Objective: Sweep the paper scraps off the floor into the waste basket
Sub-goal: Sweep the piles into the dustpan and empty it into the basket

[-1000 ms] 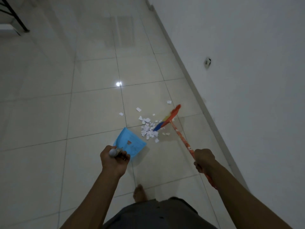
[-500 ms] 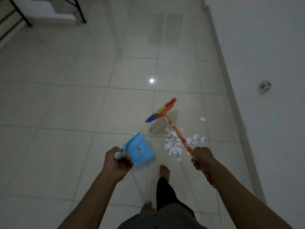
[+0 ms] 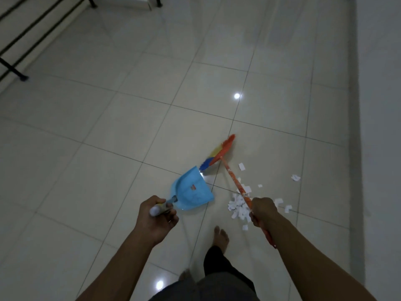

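Floor [image 3: 108, 127]: pale glossy tiles in dim light, with a bright lamp reflection.
Paper scraps [image 3: 237, 206]: white heap on the floor just ahead of the right hand, with loose bits scattered toward the wall.
Broom [image 3: 236, 183]: orange stick crossing over the heap; bristle head (red, yellow, blue) beyond the scraps, near the dustpan's far corner.
Right hand [image 3: 263, 210]: fingers curled round the broom stick.
Dustpan [image 3: 191, 192]: light blue, left of the heap and apart from it.
Left hand [image 3: 157, 216]: fist wrapped round the dustpan's handle.
Bare foot [image 3: 221, 235]: planted between the arms.
Wall [image 3: 382, 105]: white, along the right.
Railing [image 3: 21, 40]: black bars, far left.

Head view, seemingly standing height, faces floor [image 3: 130, 127].
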